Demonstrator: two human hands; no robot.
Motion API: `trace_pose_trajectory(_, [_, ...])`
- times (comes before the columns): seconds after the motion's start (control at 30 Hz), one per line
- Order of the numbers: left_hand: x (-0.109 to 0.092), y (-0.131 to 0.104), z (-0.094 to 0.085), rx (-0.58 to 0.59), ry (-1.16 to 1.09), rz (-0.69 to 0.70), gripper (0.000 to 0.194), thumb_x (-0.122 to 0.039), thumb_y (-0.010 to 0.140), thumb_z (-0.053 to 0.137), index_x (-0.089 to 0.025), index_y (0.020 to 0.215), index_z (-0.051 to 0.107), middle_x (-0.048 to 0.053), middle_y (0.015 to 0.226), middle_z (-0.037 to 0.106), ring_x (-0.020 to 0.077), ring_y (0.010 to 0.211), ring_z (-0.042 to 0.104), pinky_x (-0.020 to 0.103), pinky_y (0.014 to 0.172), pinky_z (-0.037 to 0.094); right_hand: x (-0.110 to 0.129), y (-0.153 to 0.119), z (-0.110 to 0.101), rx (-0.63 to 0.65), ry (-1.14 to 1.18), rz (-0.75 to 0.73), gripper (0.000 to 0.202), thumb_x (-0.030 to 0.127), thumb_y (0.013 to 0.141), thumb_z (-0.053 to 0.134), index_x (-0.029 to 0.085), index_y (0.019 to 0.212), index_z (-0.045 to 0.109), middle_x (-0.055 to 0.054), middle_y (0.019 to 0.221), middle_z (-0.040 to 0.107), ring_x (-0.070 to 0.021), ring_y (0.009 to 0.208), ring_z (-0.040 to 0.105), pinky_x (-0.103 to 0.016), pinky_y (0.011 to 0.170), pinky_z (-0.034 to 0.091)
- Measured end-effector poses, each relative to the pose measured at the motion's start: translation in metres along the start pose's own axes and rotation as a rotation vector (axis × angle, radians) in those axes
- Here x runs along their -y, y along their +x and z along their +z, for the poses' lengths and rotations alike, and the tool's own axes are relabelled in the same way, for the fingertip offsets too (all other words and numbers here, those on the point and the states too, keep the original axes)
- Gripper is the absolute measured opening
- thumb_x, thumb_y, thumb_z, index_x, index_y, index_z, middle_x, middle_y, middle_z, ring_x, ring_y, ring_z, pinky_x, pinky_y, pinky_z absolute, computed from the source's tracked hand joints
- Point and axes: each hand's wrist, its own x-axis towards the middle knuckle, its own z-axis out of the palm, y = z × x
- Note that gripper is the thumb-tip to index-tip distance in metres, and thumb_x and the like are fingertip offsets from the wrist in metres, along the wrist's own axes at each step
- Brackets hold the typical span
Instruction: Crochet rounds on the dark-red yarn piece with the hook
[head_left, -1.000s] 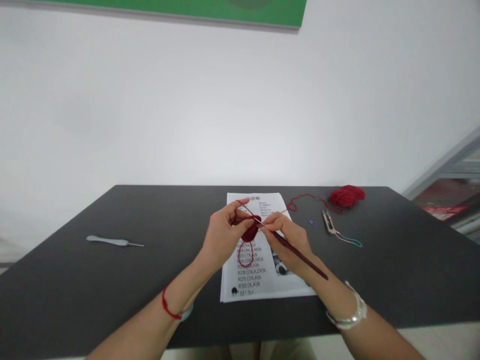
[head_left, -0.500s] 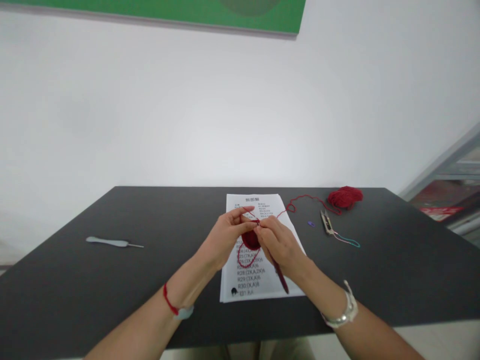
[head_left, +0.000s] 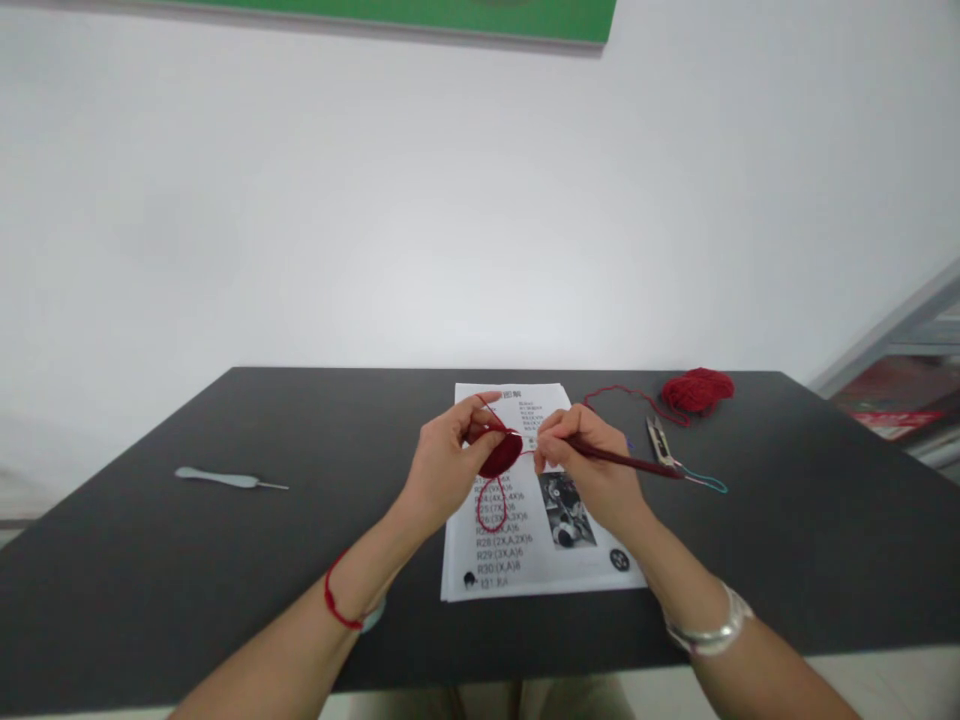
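While our left hand [head_left: 444, 462] pinches the red crochet piece [head_left: 501, 455] between thumb and fingers, with yarn [head_left: 491, 395] running up over the index finger, our right hand [head_left: 592, 465] grips the hook [head_left: 626, 459] between thumb and fingers. We have both hands above the printed sheets [head_left: 510, 575], the piece over their left part and a loop of yarn hanging below it. On the worktop [head_left: 337, 430], we see the snips [head_left: 658, 440] near the red ball [head_left: 697, 391] on the right and a grey tool [head_left: 225, 479] well apart on the left.

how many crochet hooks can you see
2: a dark red hook in the right hand, and a grey-handled hook lying on the table, left of the papers.
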Motion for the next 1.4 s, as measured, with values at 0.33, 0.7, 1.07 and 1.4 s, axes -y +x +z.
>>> trace_pose_trajectory(0.33, [-0.007, -0.007, 0.009, 0.093, -0.443, -0.227, 0.05, -0.013, 0.064, 0.075, -0.011, 0.113, 0.063, -0.004, 0.062, 0.063, 0.009, 0.056, 0.054, 0.023, 0.059, 0.043, -0.01, -0.004, 0.015, -0.058, 0.038, -0.058, 0.013, 0.021, 0.082, 0.063, 0.022, 0.074, 0.053, 0.003, 0.071, 0.056, -0.0106, 0.055, 0.051, -0.025, 0.051, 0.044])
trace_pose_trajectory(0.7, [-0.01, -0.006, 0.008, 0.16, -0.728, -0.403, 0.05, -0.009, 0.061, 0.08, -0.012, 0.109, 0.066, -0.003, 0.065, 0.063, 0.0062, 0.058, 0.056, 0.018, 0.06, 0.043, -0.015, -0.006, 0.012, -0.072, -0.371, -0.487, 0.012, 0.013, 0.086, 0.057, 0.024, 0.084, 0.053, 0.001, 0.081, 0.058, -0.0122, 0.064, 0.056, -0.024, 0.051, 0.045])
trace_pose_trajectory(1.07, [-0.012, 0.003, -0.012, 0.227, -0.634, -0.356, 0.051, -0.007, 0.063, 0.077, -0.01, 0.112, 0.064, -0.004, 0.063, 0.061, 0.0048, 0.052, 0.051, 0.016, 0.052, 0.039, -0.005, -0.001, -0.003, 0.036, 0.087, -0.103, 0.011, 0.019, 0.08, 0.069, 0.021, 0.077, 0.059, 0.001, 0.081, 0.057, -0.0073, 0.054, 0.047, -0.022, 0.046, 0.039])
trace_pose_trajectory(1.4, [-0.012, 0.007, -0.027, 0.391, -0.537, -0.425, 0.048, -0.007, 0.061, 0.077, -0.013, 0.108, 0.068, -0.001, 0.07, 0.062, 0.0076, 0.056, 0.054, 0.018, 0.05, 0.039, 0.007, 0.005, -0.01, 0.167, 0.132, -0.016, 0.017, 0.024, 0.075, 0.074, 0.019, 0.069, 0.058, 0.001, 0.075, 0.058, -0.0069, 0.05, 0.047, -0.022, 0.044, 0.037])
